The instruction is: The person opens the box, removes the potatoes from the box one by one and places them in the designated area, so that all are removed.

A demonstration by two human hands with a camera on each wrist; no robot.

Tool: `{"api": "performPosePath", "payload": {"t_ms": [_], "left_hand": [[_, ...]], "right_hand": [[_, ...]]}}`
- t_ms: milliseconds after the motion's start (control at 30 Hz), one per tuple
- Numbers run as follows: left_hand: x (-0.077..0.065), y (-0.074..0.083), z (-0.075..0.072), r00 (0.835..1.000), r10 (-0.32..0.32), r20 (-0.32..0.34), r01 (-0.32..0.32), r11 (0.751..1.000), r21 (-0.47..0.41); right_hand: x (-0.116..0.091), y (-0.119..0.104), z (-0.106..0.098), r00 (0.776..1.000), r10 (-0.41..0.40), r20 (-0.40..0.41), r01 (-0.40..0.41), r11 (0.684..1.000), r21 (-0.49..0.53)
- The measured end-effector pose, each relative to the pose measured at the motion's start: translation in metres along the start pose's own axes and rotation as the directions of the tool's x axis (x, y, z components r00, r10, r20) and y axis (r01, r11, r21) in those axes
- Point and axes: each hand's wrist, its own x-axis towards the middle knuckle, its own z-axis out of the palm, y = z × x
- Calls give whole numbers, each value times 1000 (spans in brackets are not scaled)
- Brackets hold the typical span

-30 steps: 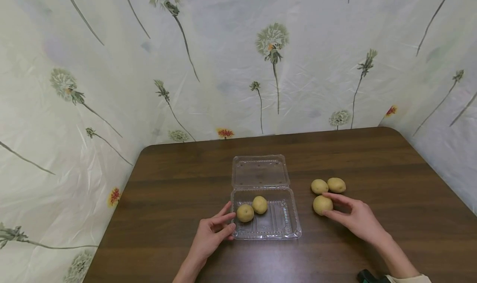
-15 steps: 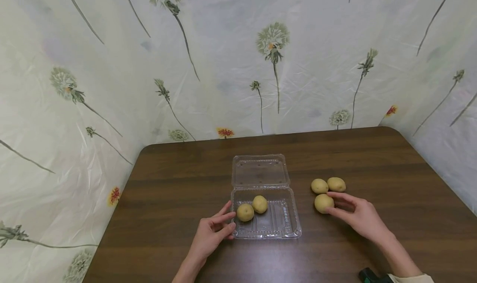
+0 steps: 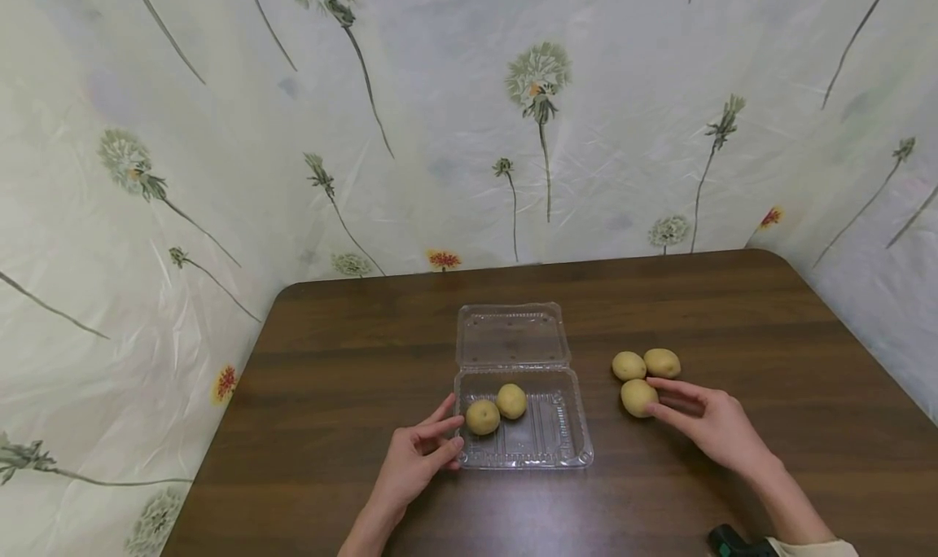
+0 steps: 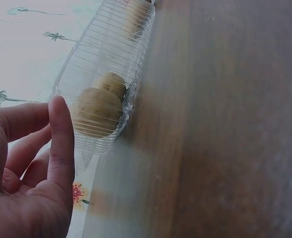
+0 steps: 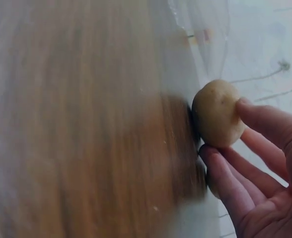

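In the head view a clear plastic clamshell container (image 3: 542,451) stands with its lid (image 3: 513,337) laid back on the table. Two small potatoes (image 3: 482,418) sit in the left part of its base. My left hand (image 3: 412,466) rests its fingertips against the base's left rim, the fingers fairly straight. To the right, my right hand (image 3: 721,431) pinches a potato (image 3: 637,398) between thumb and fingers. Just behind that one lie two more potatoes (image 3: 662,363) on the table. In the right wrist view the thumb (image 5: 265,119) touches the side of the pinched potato (image 5: 218,114).
The dark wooden table (image 3: 352,337) has rounded far corners. A flower-printed sheet (image 3: 440,133) hangs behind it and at both sides. A black device (image 3: 733,542) shows by the right sleeve.
The right hand has shifted slightly right and away from me, and its potato has moved a little the same way. The left hand and the container have stayed in place.
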Motion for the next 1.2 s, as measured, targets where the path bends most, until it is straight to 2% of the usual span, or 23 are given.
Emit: {"api": "performPosePath", "payload": {"t_ms": [200,500,733,1200], "left_hand": [[0,0,0,1000,5,1,-5,1000,-13],[1,-1,0,1000,-2,2,2,1000,-13],[0,-2,0,1000,17,8,-17,1000,-19],[1,-2,0,1000,-11,-2,11,1000,-17]], "right_hand": [[1,2,-2,999,-9,43,7,999,41],[0,0,-3,999,-10,40,9,1000,21],[0,3,-3,999,-7,37,7,1000,11],[-6,5,-7,1000,4,-5,-4,1000,19]]}}
